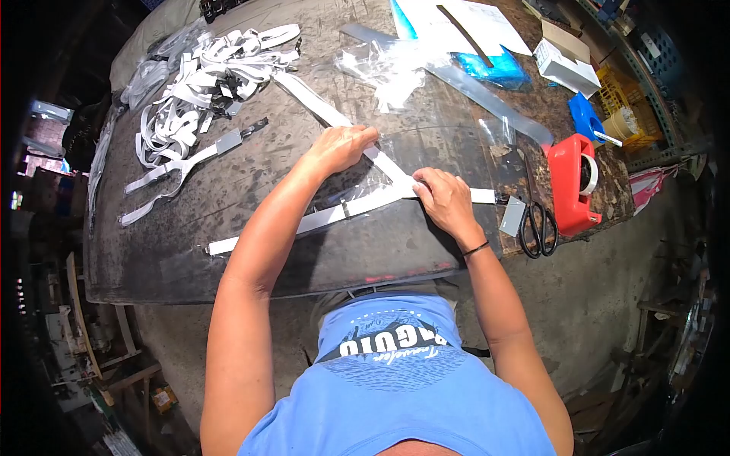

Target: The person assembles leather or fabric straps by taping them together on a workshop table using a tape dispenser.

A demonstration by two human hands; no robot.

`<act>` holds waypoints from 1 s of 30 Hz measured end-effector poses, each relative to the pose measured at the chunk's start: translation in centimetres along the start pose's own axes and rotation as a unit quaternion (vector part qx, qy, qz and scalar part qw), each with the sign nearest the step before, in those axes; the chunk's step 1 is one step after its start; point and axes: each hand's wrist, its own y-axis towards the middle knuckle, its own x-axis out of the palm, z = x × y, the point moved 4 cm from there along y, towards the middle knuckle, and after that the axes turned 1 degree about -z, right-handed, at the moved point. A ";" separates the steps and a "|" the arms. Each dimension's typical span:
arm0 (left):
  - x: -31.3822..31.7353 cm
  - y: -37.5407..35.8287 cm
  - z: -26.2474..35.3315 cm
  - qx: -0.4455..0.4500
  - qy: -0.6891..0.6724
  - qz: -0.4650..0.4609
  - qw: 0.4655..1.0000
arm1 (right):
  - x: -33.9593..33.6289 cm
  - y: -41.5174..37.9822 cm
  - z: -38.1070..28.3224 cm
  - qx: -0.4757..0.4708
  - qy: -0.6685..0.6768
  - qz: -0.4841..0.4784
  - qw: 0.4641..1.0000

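Note:
A white Y-shaped strap (327, 215) lies on the dark worktable (182, 228), partly under a clear plastic sheet (426, 144). My left hand (340, 147) presses down on the strap's upper arm and the plastic, fingers curled. My right hand (445, 199) pinches the strap at the junction where its arms meet, near the table's front edge. A short white end of the strap (482, 195) sticks out to the right of that hand.
A pile of white straps (201, 76) lies at the back left, with one single strap (179, 171) nearer. Black scissors (537, 224), a red tape dispenser (572, 182), a long metal ruler (471, 83), blue bags (487, 67) and boxes (566, 64) sit on the right.

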 end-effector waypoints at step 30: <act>0.5 -14.1 11.8 -0.121 -0.293 0.254 0.914 | -8.9 6.4 10.7 0.016 -0.241 0.065 0.968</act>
